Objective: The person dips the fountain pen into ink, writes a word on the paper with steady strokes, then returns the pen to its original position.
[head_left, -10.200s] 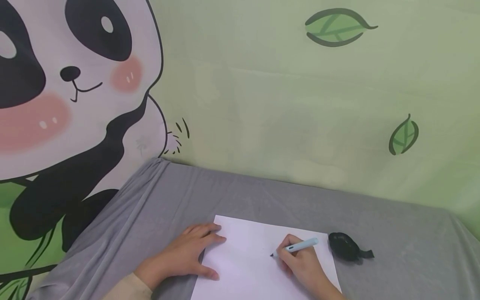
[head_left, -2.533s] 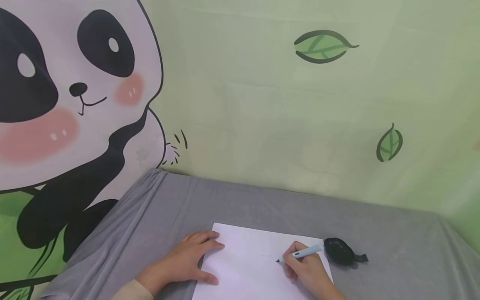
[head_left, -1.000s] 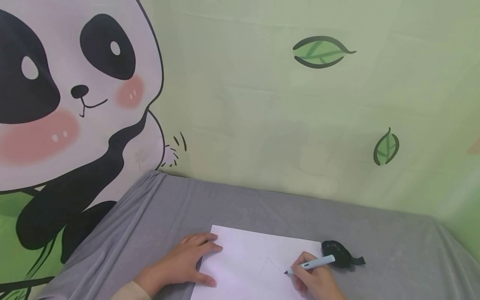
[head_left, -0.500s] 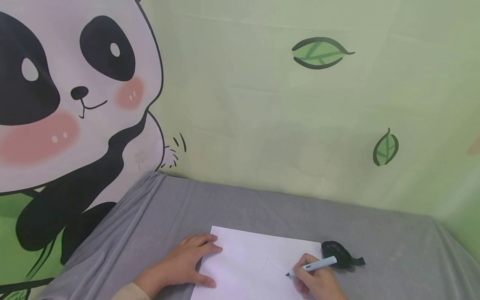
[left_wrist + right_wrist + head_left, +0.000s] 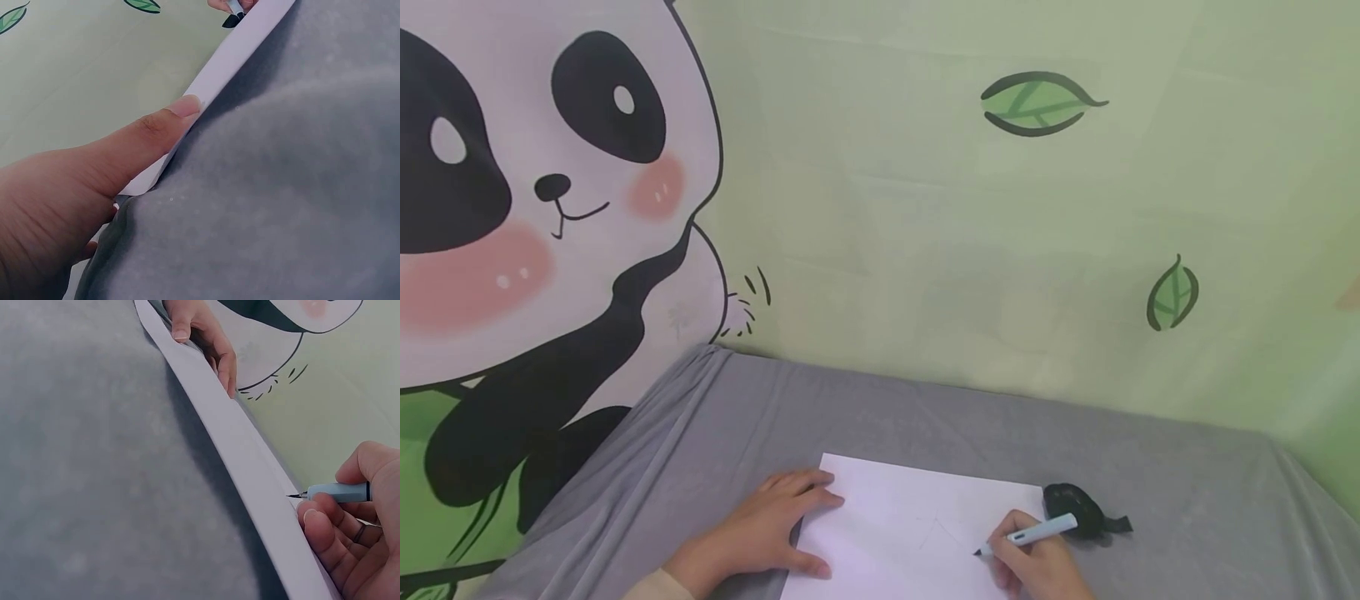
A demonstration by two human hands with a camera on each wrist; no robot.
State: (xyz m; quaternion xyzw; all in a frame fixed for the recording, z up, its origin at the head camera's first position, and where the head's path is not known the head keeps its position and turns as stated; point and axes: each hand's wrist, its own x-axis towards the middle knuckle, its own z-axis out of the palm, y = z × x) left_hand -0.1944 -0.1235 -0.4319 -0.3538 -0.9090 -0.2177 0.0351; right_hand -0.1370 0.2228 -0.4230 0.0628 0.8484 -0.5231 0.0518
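Right now the right hand (image 5: 1037,567) pinches a slim, pale blue pen (image 5: 1033,534) in curled fingers, its long axis running nearly level across the head view, dark tip aimed left and slightly down at the sheet of white paper (image 5: 887,533), blunt rear end toward the right. Faint thin strokes forming a peak show on the smooth paper just left of the tip. The paper lies flat on the worktop (image 5: 850,417), which is draped in soft, grey, velvety cloth with loose folds at the left corner. The left hand (image 5: 760,525) rests flat with fingers straight and spread on the paper's left edge, well apart from the right hand. Just beside the paper's far right corner sits a rounded, glossy black object (image 5: 1075,504) with a short tail.
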